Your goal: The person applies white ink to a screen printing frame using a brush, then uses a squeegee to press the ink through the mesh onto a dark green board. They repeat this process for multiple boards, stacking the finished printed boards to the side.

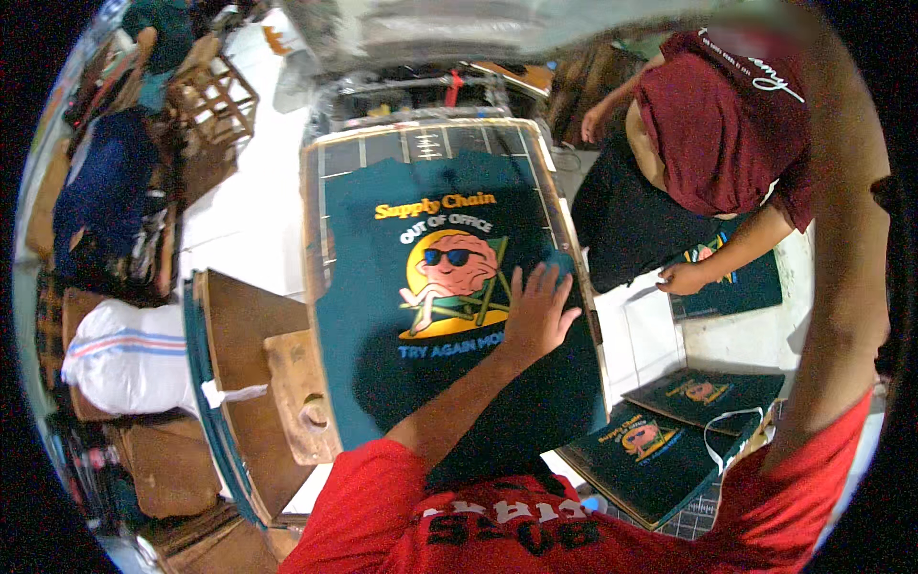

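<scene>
A dark teal T-shirt [363,277] lies spread over a gridded board [344,153]. Its colourful print [449,277] shows a pink brain figure in sunglasses on a deck chair, with lettering above and below. My left hand [541,314] rests flat on the shirt at the print's right edge, fingers spread, holding nothing. That forearm casts a dark shadow over the lower part of the shirt. My right arm [851,268] is raised along the right side of the view, and its hand is out of sight.
A co-worker in a maroon shirt [717,124] stands at the right, one hand near another printed dark shirt [736,287]. Folded printed shirts [650,459] lie at lower right. Wooden boards [253,354] and a white sack [129,359] stand at left. A blurred grey surface [430,43] spans the top.
</scene>
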